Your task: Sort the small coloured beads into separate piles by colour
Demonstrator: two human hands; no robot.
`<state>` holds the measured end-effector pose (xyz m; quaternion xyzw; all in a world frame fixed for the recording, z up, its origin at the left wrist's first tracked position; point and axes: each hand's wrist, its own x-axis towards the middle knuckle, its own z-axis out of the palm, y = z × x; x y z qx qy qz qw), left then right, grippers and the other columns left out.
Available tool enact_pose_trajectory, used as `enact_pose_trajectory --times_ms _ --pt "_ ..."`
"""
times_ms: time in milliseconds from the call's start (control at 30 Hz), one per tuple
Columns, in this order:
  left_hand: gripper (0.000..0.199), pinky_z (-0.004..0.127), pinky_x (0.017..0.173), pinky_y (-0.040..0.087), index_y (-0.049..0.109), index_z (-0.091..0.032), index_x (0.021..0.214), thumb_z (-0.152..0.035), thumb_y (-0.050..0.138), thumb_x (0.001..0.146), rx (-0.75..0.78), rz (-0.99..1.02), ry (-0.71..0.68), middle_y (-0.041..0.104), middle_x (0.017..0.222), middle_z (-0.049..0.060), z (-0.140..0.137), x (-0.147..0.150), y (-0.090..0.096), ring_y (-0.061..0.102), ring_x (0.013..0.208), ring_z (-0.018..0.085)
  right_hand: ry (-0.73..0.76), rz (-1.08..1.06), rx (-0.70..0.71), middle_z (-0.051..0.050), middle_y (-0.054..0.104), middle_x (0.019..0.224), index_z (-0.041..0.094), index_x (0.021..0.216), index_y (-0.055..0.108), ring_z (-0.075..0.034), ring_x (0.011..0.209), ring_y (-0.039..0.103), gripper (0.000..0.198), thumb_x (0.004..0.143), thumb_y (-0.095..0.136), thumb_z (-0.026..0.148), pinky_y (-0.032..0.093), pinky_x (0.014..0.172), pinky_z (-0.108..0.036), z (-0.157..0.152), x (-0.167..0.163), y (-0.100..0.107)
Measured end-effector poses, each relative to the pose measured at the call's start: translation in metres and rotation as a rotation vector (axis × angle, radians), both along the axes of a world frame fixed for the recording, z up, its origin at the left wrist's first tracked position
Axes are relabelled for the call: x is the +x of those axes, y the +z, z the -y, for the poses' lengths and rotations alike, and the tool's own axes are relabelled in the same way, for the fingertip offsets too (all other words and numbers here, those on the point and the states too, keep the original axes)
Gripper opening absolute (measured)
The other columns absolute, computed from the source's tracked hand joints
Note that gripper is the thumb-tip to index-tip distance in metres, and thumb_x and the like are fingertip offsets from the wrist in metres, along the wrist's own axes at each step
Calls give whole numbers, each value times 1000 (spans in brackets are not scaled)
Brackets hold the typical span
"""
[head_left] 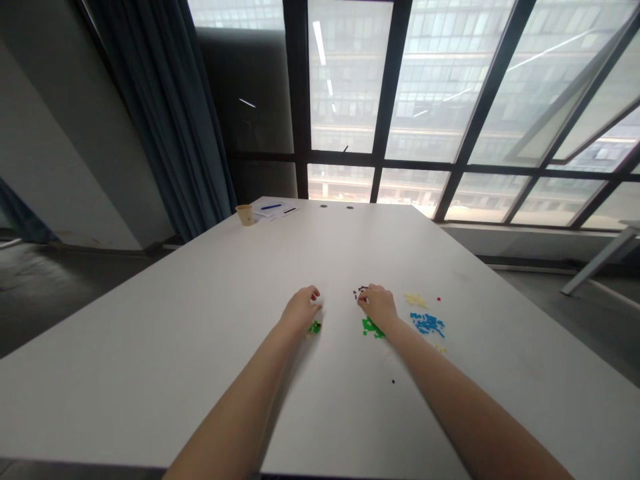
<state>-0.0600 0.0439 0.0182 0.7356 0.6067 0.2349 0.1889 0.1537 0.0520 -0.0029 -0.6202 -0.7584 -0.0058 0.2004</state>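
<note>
My left hand (301, 307) rests over the white table with thumb and fingers curved and apart, nothing visible between them. Just below its fingers lies a small green and yellow cluster of block pieces (315, 327), partly hidden by the hand. My right hand (379, 305) has its fingertips pinched together beside a small scatter of dark brown pieces (356, 293); whatever is in the pinch is too small to make out. Green pieces (370, 326) lie under the right wrist, partly covered. Right of that forearm are blue pieces (427, 324) and pale yellow pieces (415, 300).
One red piece (439, 299) and one black piece (393, 381) lie singly on the white table (200, 347). A few pale yellow pieces (441, 349) sit near the right forearm. At the far left corner stand a tan cup (245, 215) and papers with a blue pen (271, 207).
</note>
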Motion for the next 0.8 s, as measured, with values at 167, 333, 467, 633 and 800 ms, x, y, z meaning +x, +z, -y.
enact_pose_trajectory --times_ms 167,333,467,633,800 --pt "17 27 67 41 61 -12 79 -14 51 64 -151 43 -22 63 84 10 -3 -9 -2 57 76 19 15 -90 66 -3 58 71 22 76 68 -15 72 51 21 79 47 25 33 66 -25 0 13 5" --pt "23 27 60 39 66 -12 69 -7 47 56 -277 16 -78 65 70 8 -1 -19 -3 57 64 19 12 -186 147 -3 55 65 19 75 67 -15 68 50 24 78 45 27 34 63 -24 18 41 13" --pt "26 25 55 37 66 -12 67 -6 46 53 -345 -15 -118 64 63 5 0 -16 -3 54 56 15 -7 -233 150 -3 55 64 18 74 66 -15 64 50 23 75 45 27 36 62 -25 37 59 6" --pt "15 24 53 36 63 -13 56 -6 51 50 -335 -21 -127 60 55 2 -3 -13 -8 51 54 14 -33 -286 143 -2 53 60 18 73 66 -15 62 49 24 75 45 29 37 63 -26 45 67 0" --pt "8 25 59 38 62 -13 60 -12 55 55 -282 21 -104 61 60 3 -7 -12 -5 53 59 14 -12 -332 147 -1 48 56 18 72 66 -14 57 46 26 76 45 33 36 58 -25 46 67 4"
